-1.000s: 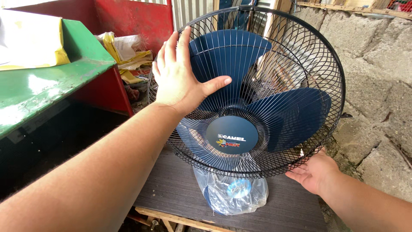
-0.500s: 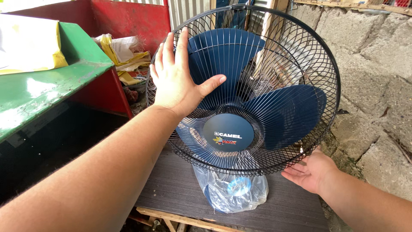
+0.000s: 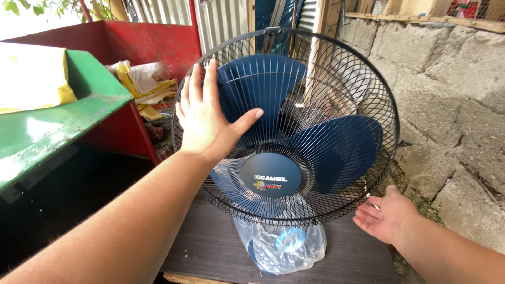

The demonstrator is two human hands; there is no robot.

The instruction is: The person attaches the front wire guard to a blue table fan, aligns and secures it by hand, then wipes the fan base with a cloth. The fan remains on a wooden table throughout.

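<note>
Round dark-blue label (image 3: 271, 175) at fan hub — clear plastic bag (image 3: 281, 244) below

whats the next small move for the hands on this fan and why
Probably bring the right hand up to grip the black wire guard at its lower rim. Only the left hand lies flat on the grille, while the right is open just below, touching nothing.

The fan (image 3: 286, 129) stands upright on a dark board (image 3: 210, 247), its base wrapped in a plastic bag (image 3: 281, 244) beneath the cage. The left hand (image 3: 208, 118) lies flat against the cage's front, on its left part. The right hand (image 3: 386, 213) is just beside the cage's lower right rim. A block wall (image 3: 452, 105) stands to the right, a table (image 3: 47, 131) to the left, and crumpled sacks (image 3: 139, 84) behind the table.
</note>
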